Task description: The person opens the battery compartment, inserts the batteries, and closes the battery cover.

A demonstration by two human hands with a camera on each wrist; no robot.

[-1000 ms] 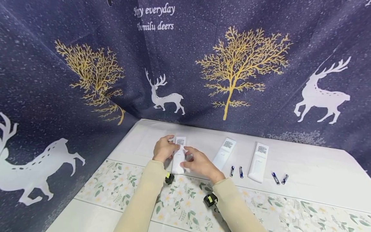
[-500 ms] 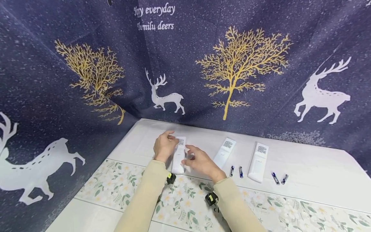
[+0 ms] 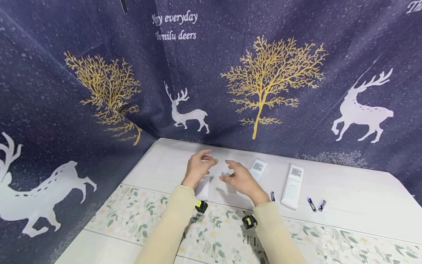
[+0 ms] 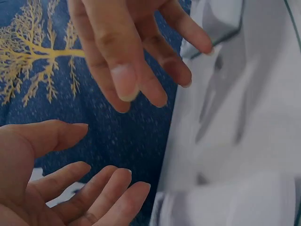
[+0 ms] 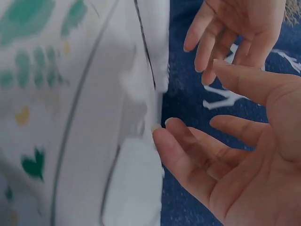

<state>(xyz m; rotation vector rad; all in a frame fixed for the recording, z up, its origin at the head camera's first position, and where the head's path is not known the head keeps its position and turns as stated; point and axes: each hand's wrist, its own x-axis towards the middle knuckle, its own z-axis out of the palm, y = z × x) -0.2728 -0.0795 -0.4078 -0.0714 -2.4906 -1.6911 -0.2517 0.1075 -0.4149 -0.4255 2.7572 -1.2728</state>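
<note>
My left hand (image 3: 197, 169) is raised over a white remote control (image 3: 203, 189), which lies face down and is partly hidden beneath it. To its right my right hand (image 3: 243, 179) hovers in the air, fingers spread and loosely bent. Neither hand holds anything, and a gap separates the two. In the left wrist view the fingers of the left hand (image 4: 80, 188) point towards the right hand (image 4: 127, 47). A second white remote (image 3: 258, 168), with a printed label, lies behind the right hand, its lower part covered by that hand.
Further right lies a third white remote (image 3: 292, 187), back side up. One blue battery (image 3: 272, 196) shows beside the right wrist, and two more batteries (image 3: 311, 205) lie right of the third remote. A dark blue curtain (image 3: 211, 73) rises behind the white table (image 3: 356, 198).
Both hands have lifted off the left remote and shifted to the right. The right hand now covers part of the middle remote and one battery. The head view has tilted slightly upwards.
</note>
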